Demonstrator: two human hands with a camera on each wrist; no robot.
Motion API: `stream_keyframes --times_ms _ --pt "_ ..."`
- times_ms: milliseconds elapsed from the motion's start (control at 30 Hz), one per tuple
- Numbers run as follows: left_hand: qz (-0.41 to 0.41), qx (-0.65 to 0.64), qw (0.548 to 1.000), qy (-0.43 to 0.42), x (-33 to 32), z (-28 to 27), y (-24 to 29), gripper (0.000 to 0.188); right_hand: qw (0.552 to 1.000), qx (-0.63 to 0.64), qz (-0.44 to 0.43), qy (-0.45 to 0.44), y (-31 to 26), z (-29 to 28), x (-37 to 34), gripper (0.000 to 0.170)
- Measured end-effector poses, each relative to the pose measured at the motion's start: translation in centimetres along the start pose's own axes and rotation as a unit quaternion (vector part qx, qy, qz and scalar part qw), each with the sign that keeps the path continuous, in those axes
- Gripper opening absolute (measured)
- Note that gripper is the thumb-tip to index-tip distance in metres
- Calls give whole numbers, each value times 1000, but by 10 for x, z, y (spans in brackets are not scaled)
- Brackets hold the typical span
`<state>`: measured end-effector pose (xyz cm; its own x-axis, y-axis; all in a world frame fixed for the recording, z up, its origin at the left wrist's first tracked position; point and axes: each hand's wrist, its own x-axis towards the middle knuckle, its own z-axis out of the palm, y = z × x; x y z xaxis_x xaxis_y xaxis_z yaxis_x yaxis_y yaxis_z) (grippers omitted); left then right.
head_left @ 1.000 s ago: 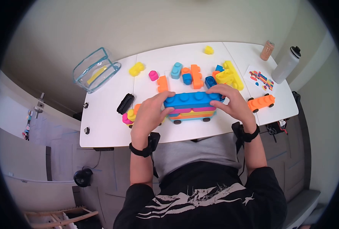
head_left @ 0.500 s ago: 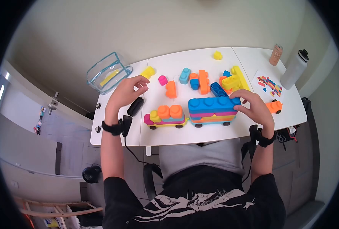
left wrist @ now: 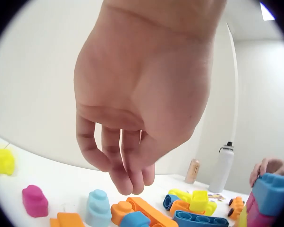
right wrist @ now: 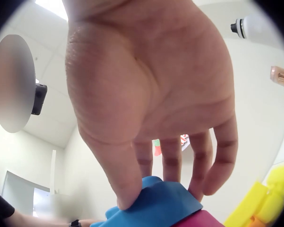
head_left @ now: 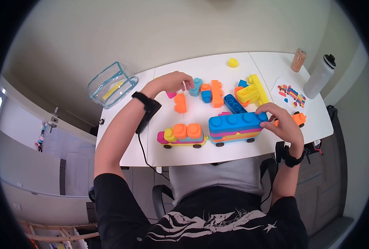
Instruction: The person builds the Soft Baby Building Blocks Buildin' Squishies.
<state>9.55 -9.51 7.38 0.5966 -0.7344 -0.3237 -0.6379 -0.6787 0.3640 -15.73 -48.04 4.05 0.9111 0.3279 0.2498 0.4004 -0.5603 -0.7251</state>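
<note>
My right hand (head_left: 285, 123) pinches the right end of a long blue toy brick (head_left: 235, 120), thumb on the near side and fingers on the far side. This brick tops a wheeled wagon (head_left: 239, 135) stacked with pink, yellow and orange layers. My left hand (head_left: 174, 81) hangs over the loose bricks, its fingers loosely bent and holding nothing. Its fingertips are close to a light blue brick (head_left: 197, 84). Under the left hand a pink brick (left wrist: 35, 201) shows in the left wrist view. Left of the wagon stands a smaller wheeled car (head_left: 183, 143) carrying yellow and orange bricks.
Farther back lie an orange arched brick (head_left: 180, 103), a dark blue brick (head_left: 234, 103) and yellow pieces (head_left: 257, 89). A picture sheet (head_left: 291, 95), a grey bottle (head_left: 319, 76) and a can (head_left: 298, 60) are at the right. A clear case (head_left: 111, 85) stands back left.
My left hand has let go of the blue brick's left end, swung left and then reached out over the loose bricks. The right hand stays at the brick's right end.
</note>
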Motion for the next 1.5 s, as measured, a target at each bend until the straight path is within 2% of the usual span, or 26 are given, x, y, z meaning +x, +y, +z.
stream_keyframes --times_ms 33,100,167,233,467,567,600,667,733,767,833,967,1033,1133,1167,1267,1367,1433,1500 --pt "1 -2 1000 -1 12 5 0 39 1000 2 11 0 1 -1 -1 37" --pt "11 58 998 19 35 11 4 56 1000 3 21 -7 3 -4 -3 37" --pt "7 85 996 13 55 17 0 54 999 5 31 -11 4 -5 -5 36" --pt "37 157 986 49 73 29 -10 49 1000 8 19 1 1 -4 -4 37" --pt "34 158 987 21 100 48 -11 37 999 34 25 -2 2 -6 -2 37" --pt "47 167 983 52 100 53 -10 32 999 29 16 -5 3 -5 -3 37" --pt "25 161 985 59 98 51 -10 31 999 28 16 -2 1 -5 -2 37" --pt "3 158 985 65 86 41 0 30 1000 27 15 3 0 -4 -2 37" --pt "1 143 982 124 70 28 11 29 999 30 13 3 2 -3 -2 37" --pt "1 145 982 122 59 22 17 29 999 32 13 4 2 -2 -2 37" --pt "106 102 978 151 38 7 33 30 1000 26 7 12 1 0 -3 36" --pt "140 20 982 124 -35 -16 115 32 999 20 25 13 2 2 -2 36" --pt "141 10 987 72 -67 -19 149 32 999 14 34 18 0 2 -3 36" --pt "188 48 979 60 -89 -11 165 32 999 8 33 22 -3 2 -3 36" --pt "181 55 980 62 -93 -7 168 32 999 11 25 23 -2 4 -2 36" --pt "209 103 969 85 -89 14 172 31 998 21 57 13 -5 2 0 39" --pt "217 129 961 113 -86 30 178 31 999 20 25 24 -1 4 0 37" --pt "171 192 958 130 -87 36 183 33 999 27 4 37 2 6 2 35" --pt "147 197 962 123 -87 34 185 36 999 25 16 20 2 6 3 36"
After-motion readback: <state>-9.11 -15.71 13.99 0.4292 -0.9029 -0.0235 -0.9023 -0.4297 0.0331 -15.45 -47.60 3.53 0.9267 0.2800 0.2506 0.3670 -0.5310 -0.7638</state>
